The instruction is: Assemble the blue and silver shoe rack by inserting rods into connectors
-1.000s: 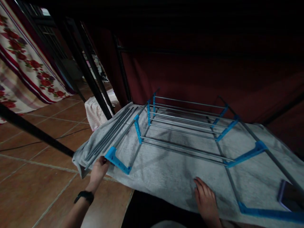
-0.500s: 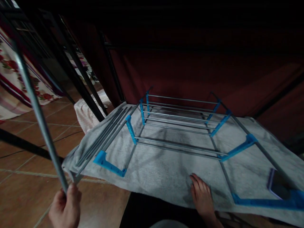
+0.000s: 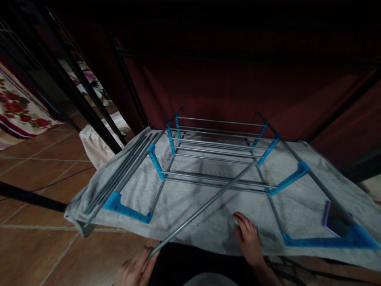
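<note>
My left hand (image 3: 135, 268) is closed round the near end of a grey metal rod (image 3: 199, 212). The rod slants forward and right across a partly built drying rack of grey tubes and crossbars (image 3: 208, 178). Blue plastic brackets (image 3: 156, 163) join the rack's parts, and it lies on a grey blanket (image 3: 193, 238). On the blanket before the rack's near opening rests my right hand (image 3: 248, 240), fingers loosely bent, thumb apart, nothing visible in it. Several loose grey rods (image 3: 122, 172) lie side by side along the rack's left.
A dark phone-like object with a pale purple edge (image 3: 336, 220) is at the right near the large blue bracket (image 3: 354, 238). Dark metal posts (image 3: 86, 107) stand at the left over the tiled floor (image 3: 35, 254). A dark red curtain (image 3: 214, 87) hangs behind.
My left hand has moved right, and the rod has swung from upright at the left to slanting low over the rack. My right hand stays on the blanket. The view has shifted slightly.
</note>
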Motion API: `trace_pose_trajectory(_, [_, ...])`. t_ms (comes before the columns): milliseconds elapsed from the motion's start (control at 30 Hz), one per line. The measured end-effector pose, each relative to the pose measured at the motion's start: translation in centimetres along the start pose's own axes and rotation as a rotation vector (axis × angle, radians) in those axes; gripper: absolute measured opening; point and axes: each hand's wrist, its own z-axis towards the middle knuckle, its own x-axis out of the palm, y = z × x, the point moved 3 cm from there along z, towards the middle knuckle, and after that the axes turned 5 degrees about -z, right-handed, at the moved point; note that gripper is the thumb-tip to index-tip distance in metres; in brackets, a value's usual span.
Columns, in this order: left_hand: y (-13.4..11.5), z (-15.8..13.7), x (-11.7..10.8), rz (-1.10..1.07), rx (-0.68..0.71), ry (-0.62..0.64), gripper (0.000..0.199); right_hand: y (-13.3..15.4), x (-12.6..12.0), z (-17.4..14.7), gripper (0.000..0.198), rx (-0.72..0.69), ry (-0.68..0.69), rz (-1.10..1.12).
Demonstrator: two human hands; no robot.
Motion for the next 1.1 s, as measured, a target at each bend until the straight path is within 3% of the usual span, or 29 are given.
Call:
trace_pose_trajectory(67, [-1.0, 1.2, 1.7, 0.044, 0.051, 0.095, 0.029, -0.5, 0.0, 0.4, 0.037, 0.106, 0.002, 0.160])
trace_pose_trajectory(200, [-2.3, 2.7, 4.5, 0.096, 0.147, 0.198, 0.035, -1.4, -0.5, 1.4, 0.037, 0.451, -0.040, 0.514])
trace_pose_trajectory(433, [-2.5, 4.6, 7.1, 0.086, 0.246, 0.304, 0.043, -1.2, -2.6, 2.9, 0.040, 0.905, -0.109, 1.117])
trace_pose_trajectory(533, [-2.3, 5.6, 7.7, 0.121, 0.292, 0.300, 0.046, -1.3, -3.0, 3.2, 0.030, 0.997, -0.120, 1.315])
trace_pose_trajectory(667, [-1.9, 6.9, 8.4, 0.161, 0.272, 0.267, 0.042, -2.0, -3.2, 3.4, 0.022, 1.112, -0.142, 1.379])
trace_pose_trajectory(967, [-2.8, 9.6, 9.3, 0.171, 0.227, 0.256, 0.035, -2.8, -4.1, 4.9, 0.019, 1.078, -0.142, 1.436])
trace_pose_trajectory(1100, [-3.1, 10.6, 10.0, 0.176, 0.186, 0.338, 0.035, -3.9, -3.6, 4.8, 0.018, 1.115, -0.133, 1.408])
